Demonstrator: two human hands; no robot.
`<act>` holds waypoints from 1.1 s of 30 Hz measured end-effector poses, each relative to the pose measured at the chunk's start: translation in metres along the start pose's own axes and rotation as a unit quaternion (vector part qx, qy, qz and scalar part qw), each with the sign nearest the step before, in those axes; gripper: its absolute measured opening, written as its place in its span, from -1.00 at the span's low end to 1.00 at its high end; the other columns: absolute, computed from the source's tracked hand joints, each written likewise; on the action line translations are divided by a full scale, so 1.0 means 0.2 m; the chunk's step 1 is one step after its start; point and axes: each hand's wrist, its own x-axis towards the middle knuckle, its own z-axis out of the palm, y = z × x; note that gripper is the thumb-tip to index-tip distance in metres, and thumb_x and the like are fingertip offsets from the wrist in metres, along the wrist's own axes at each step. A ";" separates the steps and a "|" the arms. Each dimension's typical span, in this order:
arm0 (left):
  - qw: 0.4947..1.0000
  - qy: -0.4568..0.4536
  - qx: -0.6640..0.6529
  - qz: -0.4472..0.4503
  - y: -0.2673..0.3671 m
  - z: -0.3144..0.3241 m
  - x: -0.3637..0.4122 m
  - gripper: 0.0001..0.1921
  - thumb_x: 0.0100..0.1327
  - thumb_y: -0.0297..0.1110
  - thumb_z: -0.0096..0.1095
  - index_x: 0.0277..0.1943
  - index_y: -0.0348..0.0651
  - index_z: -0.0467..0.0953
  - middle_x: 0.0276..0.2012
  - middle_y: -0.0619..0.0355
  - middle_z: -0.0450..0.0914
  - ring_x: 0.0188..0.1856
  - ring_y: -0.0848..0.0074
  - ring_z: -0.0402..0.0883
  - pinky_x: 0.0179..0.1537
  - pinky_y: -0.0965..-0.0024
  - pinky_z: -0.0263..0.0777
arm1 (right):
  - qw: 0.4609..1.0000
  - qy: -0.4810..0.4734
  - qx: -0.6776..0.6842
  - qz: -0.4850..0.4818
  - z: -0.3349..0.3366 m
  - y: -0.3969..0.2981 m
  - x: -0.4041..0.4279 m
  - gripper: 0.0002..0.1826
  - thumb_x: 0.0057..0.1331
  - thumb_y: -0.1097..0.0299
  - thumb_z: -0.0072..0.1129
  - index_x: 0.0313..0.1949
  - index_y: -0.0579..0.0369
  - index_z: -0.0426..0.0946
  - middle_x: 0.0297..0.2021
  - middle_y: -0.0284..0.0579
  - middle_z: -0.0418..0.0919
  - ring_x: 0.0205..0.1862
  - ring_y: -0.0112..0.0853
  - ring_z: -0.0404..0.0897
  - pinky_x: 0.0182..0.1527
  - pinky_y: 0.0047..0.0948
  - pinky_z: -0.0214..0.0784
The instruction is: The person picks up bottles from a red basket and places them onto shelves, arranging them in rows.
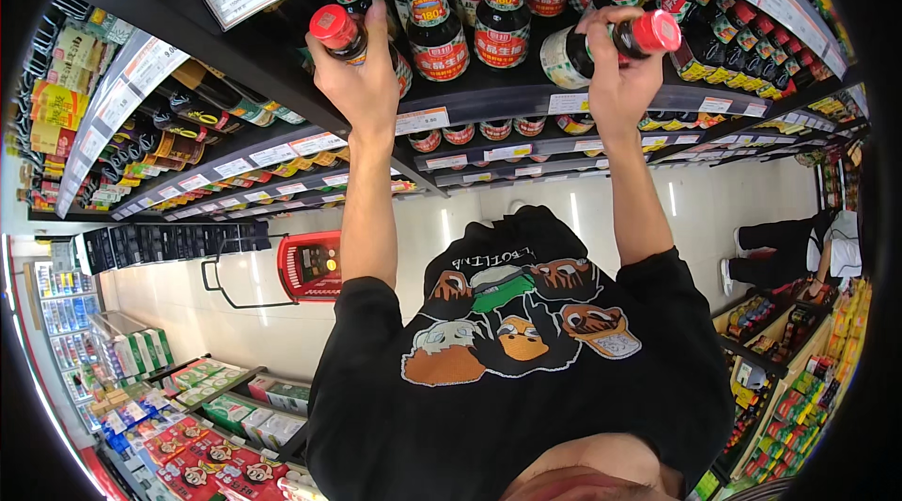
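Observation:
My left hand grips a dark soy sauce bottle by its upper part, its red cap tilted towards me. It is at the left end of the shelf, beside the upright. My right hand is closed around another dark bottle, tipped over with its red cap pointing right. Between my hands, upright soy sauce bottles with red caps and red labels stand in rows on the dark shelf. My fingers hide much of both held bottles' labels.
Price tags line the shelf edges. A metal upright divides off more bottles at left. A red shopping basket stands on the floor behind me. Another person is at the far right, near stacked goods.

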 end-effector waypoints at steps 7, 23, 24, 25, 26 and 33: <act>0.999 -0.031 0.020 -0.031 0.03 0.02 0.01 -0.76 0.42 -0.35 0.43 -0.11 -0.33 0.51 -0.34 0.14 0.64 -0.35 0.59 0.62 -0.22 0.47 0.50 | 0.997 -0.011 -0.073 0.008 -0.02 0.15 0.11 -0.82 0.40 0.49 0.29 -0.08 0.19 0.49 -0.31 -0.31 0.60 -0.29 -0.64 0.51 -0.16 -0.56 0.40; 0.993 -0.072 0.009 -0.089 -0.03 0.02 0.07 -0.56 0.40 -0.19 0.47 0.03 -0.43 0.50 -0.20 -0.01 0.72 -0.20 0.45 0.67 -0.07 0.35 0.49 | 0.991 -0.047 -0.121 0.031 0.02 0.22 0.18 -0.72 0.40 0.34 0.29 -0.01 0.21 0.49 -0.30 -0.20 0.65 -0.27 -0.51 0.58 -0.11 -0.44 0.46; 0.994 -0.070 0.018 -0.083 -0.03 0.02 0.07 -0.55 0.40 -0.17 0.46 0.04 -0.44 0.50 -0.19 -0.03 0.73 -0.19 0.43 0.67 -0.05 0.34 0.50 | 0.991 -0.048 -0.115 0.043 0.03 0.22 0.18 -0.71 0.40 0.32 0.30 -0.01 0.21 0.49 -0.30 -0.18 0.66 -0.29 -0.51 0.59 -0.14 -0.44 0.46; 0.994 -0.067 0.026 -0.077 -0.04 0.02 0.08 -0.54 0.40 -0.16 0.46 0.04 -0.44 0.49 -0.17 -0.04 0.73 -0.19 0.41 0.68 -0.04 0.34 0.50 | 0.991 -0.049 -0.117 0.043 0.03 0.25 0.19 -0.71 0.40 0.32 0.30 -0.01 0.21 0.49 -0.30 -0.18 0.66 -0.29 -0.51 0.59 -0.14 -0.44 0.46; 0.994 -0.069 0.024 -0.079 -0.04 0.02 0.08 -0.54 0.40 -0.16 0.46 0.04 -0.44 0.49 -0.17 -0.04 0.73 -0.19 0.41 0.68 -0.04 0.34 0.50 | 0.990 -0.043 -0.131 0.022 0.04 0.29 0.20 -0.69 0.39 0.30 0.31 -0.01 0.21 0.49 -0.32 -0.18 0.66 -0.33 -0.52 0.59 -0.20 -0.44 0.45; 0.991 -0.075 -0.020 -0.111 -0.04 0.01 0.09 -0.51 0.41 -0.15 0.45 0.06 -0.46 0.47 -0.21 -0.02 0.71 -0.27 0.46 0.68 -0.11 0.36 0.53 | 0.982 -0.062 -0.168 0.053 0.04 0.29 0.23 -0.73 0.39 0.35 0.27 -0.02 0.20 0.49 -0.37 -0.21 0.67 -0.34 -0.50 0.61 -0.18 -0.45 0.44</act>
